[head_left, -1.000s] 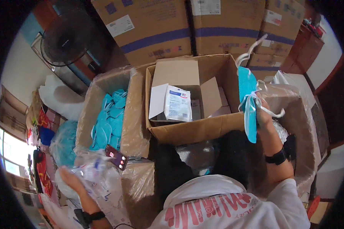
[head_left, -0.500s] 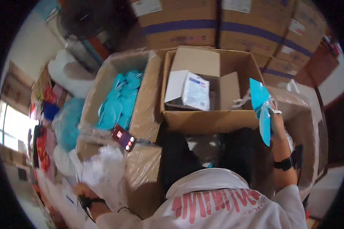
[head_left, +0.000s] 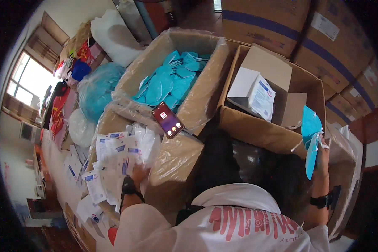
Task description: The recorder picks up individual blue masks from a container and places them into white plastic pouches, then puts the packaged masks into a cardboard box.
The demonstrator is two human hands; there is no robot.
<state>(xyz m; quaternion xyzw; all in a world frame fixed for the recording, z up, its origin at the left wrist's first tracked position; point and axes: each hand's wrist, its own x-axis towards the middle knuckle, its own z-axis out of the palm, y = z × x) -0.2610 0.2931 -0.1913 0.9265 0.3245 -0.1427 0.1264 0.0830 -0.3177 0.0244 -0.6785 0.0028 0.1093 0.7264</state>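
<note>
Left fingers point(head_left: 139, 171) now among packets point(head_left: 113, 148) (bright window point(head_left: 26, 75))

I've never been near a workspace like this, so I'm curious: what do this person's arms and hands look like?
The left hand and right hand wear no gloves. Each wrist has a black band: left band, right band. White sleeves leave the forearms bare.
</note>
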